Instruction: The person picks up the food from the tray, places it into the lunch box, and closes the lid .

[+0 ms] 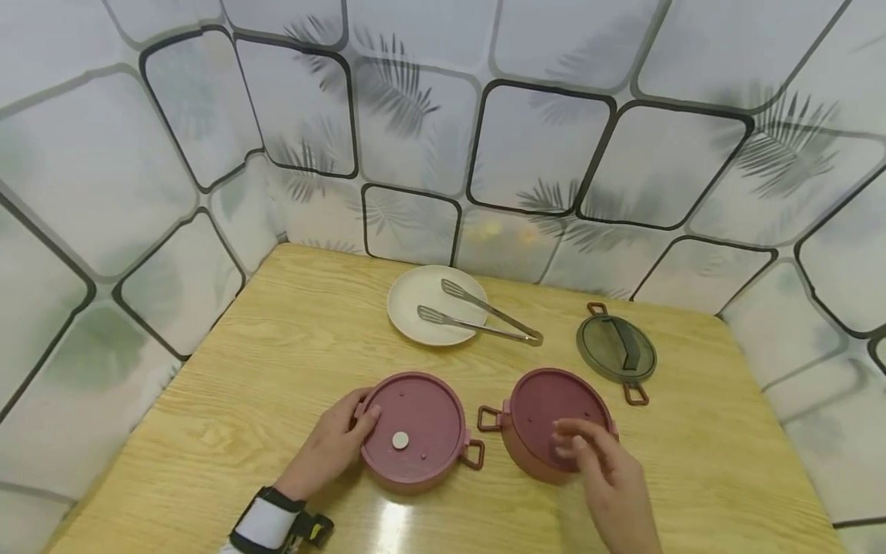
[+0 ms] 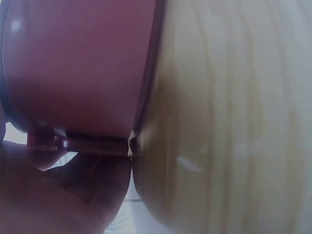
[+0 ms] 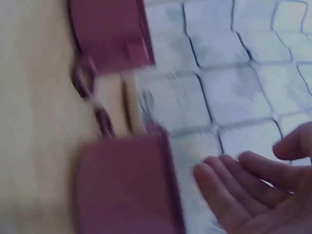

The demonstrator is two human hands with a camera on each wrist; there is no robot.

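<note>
A round dusty-red pot [image 1: 432,408] with square loop handles stands on the table at centre. My left hand [image 1: 332,445] grips its left side, the thumb over the rim and the fingers about the side handle, as the left wrist view shows from low down. Inside the rim of this pot lies a small white disc [image 1: 400,440]. To the right stands a second, matching pot [image 1: 529,455], its left handle pointing toward the first pot. Over its right front part hovers my right hand [image 1: 612,481], fingers loosely bent and holding nothing; the right wrist view shows them beside the pot wall.
Behind the pots, metal tongs [image 1: 508,319] lie spread across a white plate [image 1: 404,327]. A dark see-through lid [image 1: 598,350] with a broad strap handle and two red loops lies at the right back. A patterned wall covering [image 1: 415,138] surrounds the wooden table [image 1: 277,346].
</note>
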